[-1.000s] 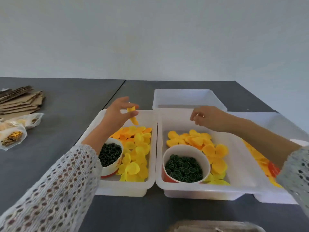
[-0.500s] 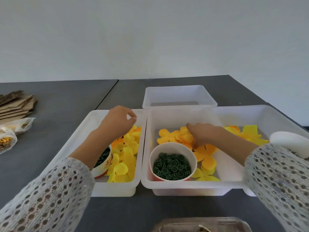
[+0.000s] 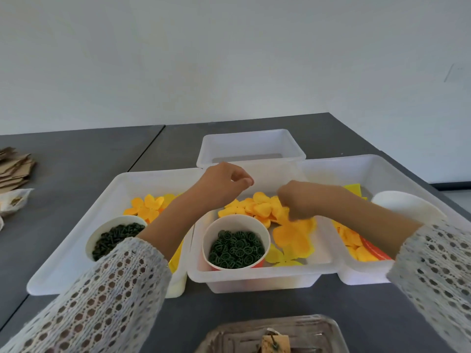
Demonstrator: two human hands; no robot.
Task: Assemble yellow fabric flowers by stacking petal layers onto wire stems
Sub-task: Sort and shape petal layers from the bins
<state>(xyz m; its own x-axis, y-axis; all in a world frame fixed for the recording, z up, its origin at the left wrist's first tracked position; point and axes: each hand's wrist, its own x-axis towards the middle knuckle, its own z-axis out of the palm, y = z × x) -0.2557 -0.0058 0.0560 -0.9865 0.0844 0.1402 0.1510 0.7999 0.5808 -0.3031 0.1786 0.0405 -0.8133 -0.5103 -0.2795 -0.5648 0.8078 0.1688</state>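
Right hand (image 3: 302,201) now pinches a petal (image 3: 293,234) from the tray (image 3: 254,281), left hand (image 3: 224,184) pinched over it, layer picking underway.

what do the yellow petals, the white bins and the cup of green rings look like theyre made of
Yellow petals: likely thin matte fabric, soft curled edges, no shine.
White bins: semi-translucent plastic, smooth moulded rims; contents show faintly through the wall.
Cup: probably paper, matte white inside, thin rolled rim.
Green rings: apparently moulded plastic, dark and uniform; too small to be sure.
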